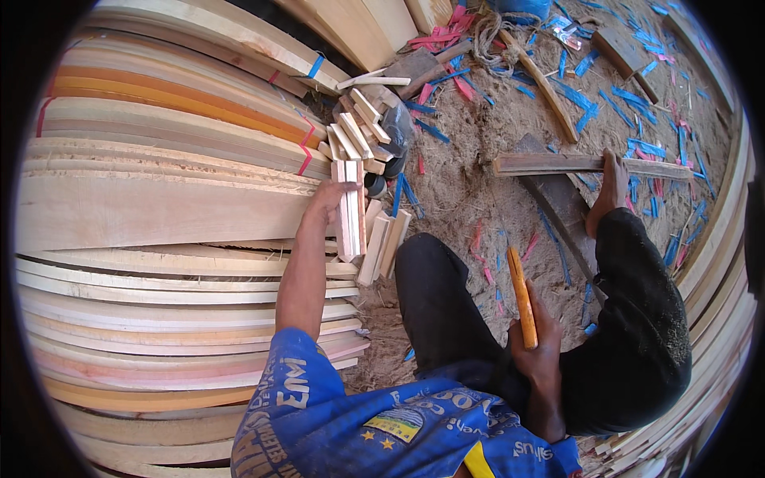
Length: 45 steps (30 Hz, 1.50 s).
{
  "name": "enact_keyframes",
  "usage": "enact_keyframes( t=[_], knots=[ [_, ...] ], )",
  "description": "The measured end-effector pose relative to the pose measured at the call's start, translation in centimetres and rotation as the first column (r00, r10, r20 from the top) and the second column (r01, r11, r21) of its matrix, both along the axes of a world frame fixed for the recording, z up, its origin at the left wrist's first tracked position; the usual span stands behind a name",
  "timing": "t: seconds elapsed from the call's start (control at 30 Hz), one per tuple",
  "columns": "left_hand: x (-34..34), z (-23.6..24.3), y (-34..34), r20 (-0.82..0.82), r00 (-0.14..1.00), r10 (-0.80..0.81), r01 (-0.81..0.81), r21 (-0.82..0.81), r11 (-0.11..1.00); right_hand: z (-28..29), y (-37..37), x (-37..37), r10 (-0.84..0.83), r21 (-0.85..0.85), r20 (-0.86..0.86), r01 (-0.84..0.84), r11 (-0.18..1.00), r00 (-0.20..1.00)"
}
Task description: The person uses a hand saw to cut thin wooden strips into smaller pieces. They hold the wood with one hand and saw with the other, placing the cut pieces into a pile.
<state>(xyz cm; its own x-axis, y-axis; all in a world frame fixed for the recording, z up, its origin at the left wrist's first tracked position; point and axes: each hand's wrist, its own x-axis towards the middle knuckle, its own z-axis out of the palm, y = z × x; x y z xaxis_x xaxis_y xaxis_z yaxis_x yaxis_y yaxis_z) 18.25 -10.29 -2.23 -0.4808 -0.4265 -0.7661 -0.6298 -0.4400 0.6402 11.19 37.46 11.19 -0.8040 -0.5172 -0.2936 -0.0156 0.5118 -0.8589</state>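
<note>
My left hand (325,201) grips a small stack of short wooden strips (348,219), pale with reddish-brown edges. Its thumb lies across their face. More short wood offcuts (355,135) lie just beyond and beside that stack. Over my lap, my right hand (539,334) is wrapped round an orange-brown wooden handle (521,291), which points up and away. A dark, flat metal blade (567,209) lies on the ground ahead of it; whether handle and blade are joined I cannot tell. My bare foot (610,191) rests against a long wooden strip (558,164) lying across the blade.
Long planks (159,207) are stacked along my left, some tied with red and blue straps. More long boards (713,295) run along the right. Scraps of blue and pink strap (586,107) litter the sandy ground (446,179). A loose stick (542,88) and rope (496,44) lie farther off.
</note>
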Motion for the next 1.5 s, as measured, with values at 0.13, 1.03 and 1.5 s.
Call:
enact_keyframes(
  t=[0.13,1.03,1.5],
  knots=[
    [-6.3,0.1,-5.4,0.121,0.986,0.114,-0.083,-0.238,0.968,0.3,-0.4,-0.2,-0.013,0.021,0.064,0.012,1.0,0.998],
    [-6.0,-4.8,9.4,-0.062,0.988,0.139,-0.147,-0.155,0.977,12.3,4.6,-1.7,-0.119,0.028,0.153,0.116,0.993,0.981],
    [-20.7,-8.7,23.8,-0.101,0.994,0.031,-0.025,0.06,0.998,14.4,9.1,-6.4,-0.534,-0.598,-0.141,0.358,0.717,0.833]
  ],
)
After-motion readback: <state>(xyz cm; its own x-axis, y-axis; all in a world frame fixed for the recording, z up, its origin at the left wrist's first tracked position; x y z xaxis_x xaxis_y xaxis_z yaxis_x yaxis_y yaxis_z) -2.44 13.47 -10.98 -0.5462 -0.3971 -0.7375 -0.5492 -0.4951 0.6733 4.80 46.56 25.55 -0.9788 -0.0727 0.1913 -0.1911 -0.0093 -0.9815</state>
